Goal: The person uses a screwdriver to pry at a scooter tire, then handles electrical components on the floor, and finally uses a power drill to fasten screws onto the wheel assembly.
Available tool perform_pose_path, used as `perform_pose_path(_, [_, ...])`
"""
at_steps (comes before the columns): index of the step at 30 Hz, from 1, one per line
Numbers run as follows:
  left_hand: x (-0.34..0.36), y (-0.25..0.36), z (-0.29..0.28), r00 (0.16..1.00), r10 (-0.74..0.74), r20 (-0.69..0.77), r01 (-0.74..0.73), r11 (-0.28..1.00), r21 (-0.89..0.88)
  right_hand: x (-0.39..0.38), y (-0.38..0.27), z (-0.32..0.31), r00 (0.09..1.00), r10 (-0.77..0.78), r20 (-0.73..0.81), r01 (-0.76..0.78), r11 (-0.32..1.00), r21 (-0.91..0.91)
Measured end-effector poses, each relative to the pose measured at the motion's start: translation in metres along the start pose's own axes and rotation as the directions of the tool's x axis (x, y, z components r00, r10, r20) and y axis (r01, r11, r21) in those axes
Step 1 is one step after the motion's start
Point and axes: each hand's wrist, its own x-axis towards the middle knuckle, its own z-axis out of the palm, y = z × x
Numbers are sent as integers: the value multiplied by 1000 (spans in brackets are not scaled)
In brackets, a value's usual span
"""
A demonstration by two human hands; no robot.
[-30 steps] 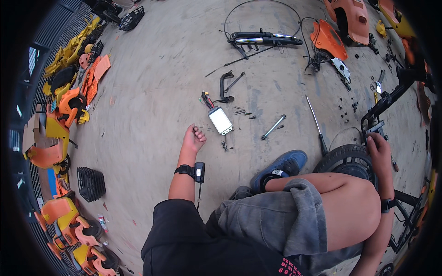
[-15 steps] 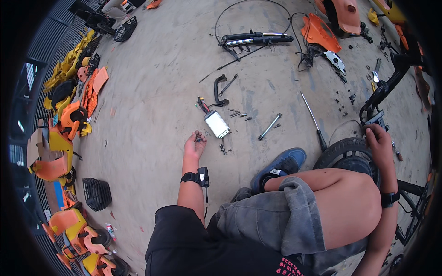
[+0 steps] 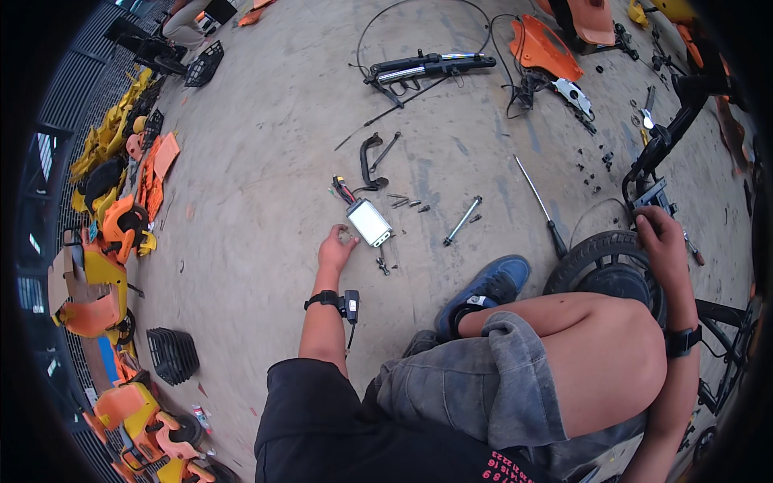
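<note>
My left hand (image 3: 335, 248) is low over the floor, thumb and fingers apart. Small bits near its fingertips are too small to make out. Just right of it lies a silver box-shaped motor controller (image 3: 370, 223) with short coloured wires at its far end. A few small bolts (image 3: 382, 264) lie by its near end. My right hand (image 3: 665, 243) hangs loosely beside my knee, fingers bent but apart, above a black-tyred wheel (image 3: 596, 256) and next to a metal bracket (image 3: 654, 196) on a black frame. Nothing shows in its grasp.
A screwdriver (image 3: 551, 233), a long axle bolt (image 3: 463, 221), a curved black bracket (image 3: 367, 161) and a fork assembly (image 3: 427, 68) lie on the concrete. An orange shell (image 3: 543, 50) is at the far right. Yellow and orange scooter parts (image 3: 113, 294) and a black basket (image 3: 171, 354) line the left.
My left hand has turned from palm up with curled fingers to palm more downward, fingers apart beside the controller. The right hand has barely moved. The view has shifted slightly.
</note>
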Motion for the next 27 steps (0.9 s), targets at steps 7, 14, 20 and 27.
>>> perform_pose_path(7, [9, -4, -7, 977, 26, 213, -53, 991, 119, 0, -1, 2, 1000, 21, 11, -21, 1000, 9])
perform_pose_path(14, [9, -25, 5, 981, 28, 192, -43, 996, 77, 0, -12, 3, 999, 26, 21, -25, 999, -36])
perform_pose_path(20, [2, 13, -11, 973, 35, 230, -59, 994, 97, -2, -9, 1, 999, 40, 14, -39, 999, -27])
perform_pose_path(27, [25, 0, -13, 935, 72, 348, -146, 971, 191, -3, -14, 3, 998, 51, 27, -51, 999, -10])
